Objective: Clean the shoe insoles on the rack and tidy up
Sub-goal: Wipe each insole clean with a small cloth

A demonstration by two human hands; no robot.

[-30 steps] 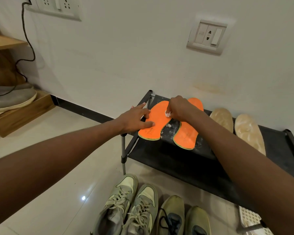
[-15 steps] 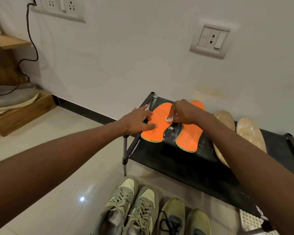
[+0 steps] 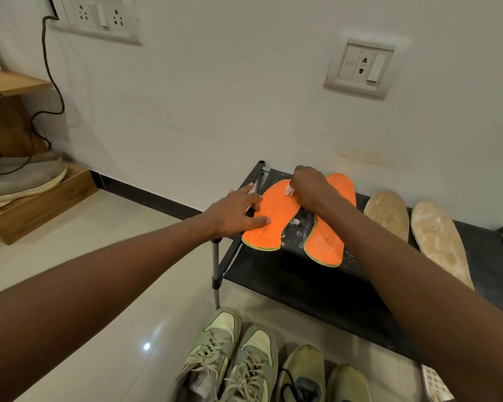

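Two orange insoles lie on the black shoe rack (image 3: 308, 285) by the wall. My left hand (image 3: 235, 213) presses flat on the left orange insole (image 3: 273, 219), fingers straight, holding it down near the rack's left edge. My right hand (image 3: 310, 187) is curled around a small white wipe (image 3: 288, 190) and holds it against that insole's toe end. The right orange insole (image 3: 327, 242) runs under my right wrist. White smears mark the rack between the two. Two beige insoles (image 3: 386, 213) (image 3: 439, 242) lie further right on the rack.
Two pairs of greenish sneakers (image 3: 230, 361) (image 3: 317, 375) stand on the tiled floor in front of the rack. A grey shoe (image 3: 21, 178) sits on a wooden box at the left. Wall sockets and a hanging black cable (image 3: 51, 82) are above. A white grid object (image 3: 434, 382) pokes out bottom right.
My right hand with the wipe has slid up the left orange insole toward its toe end. My left hand stays pressed on the same insole.
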